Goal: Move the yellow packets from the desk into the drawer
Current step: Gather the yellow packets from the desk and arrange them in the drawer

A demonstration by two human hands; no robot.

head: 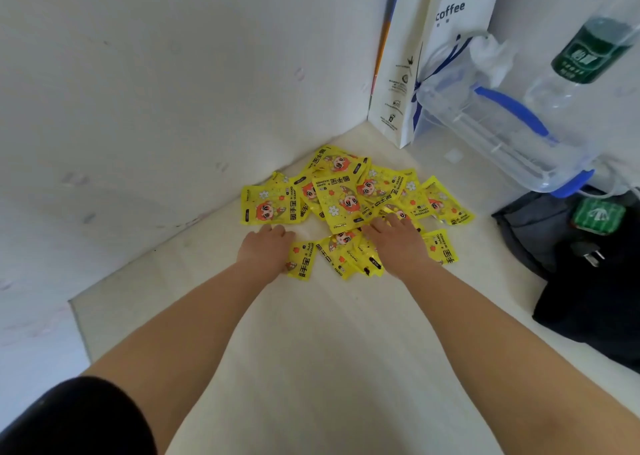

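Observation:
Several yellow hand-warmer packets (341,196) lie in a loose heap on the cream desk (311,350), in the corner by the white wall. My left hand (265,247) rests palm down at the heap's near left edge, its fingers curled over a small packet (302,260). My right hand (396,238) lies flat on top of the packets at the near right, fingers spread toward the pile. Whether either hand grips a packet is hidden under the palms. No drawer is in view.
A white paper coffee bag (408,63) stands in the corner behind the heap. A clear plastic box with blue handles (498,129) and a water bottle (585,56) stand at the right. A dark bag (588,274) with a green item lies on the right side.

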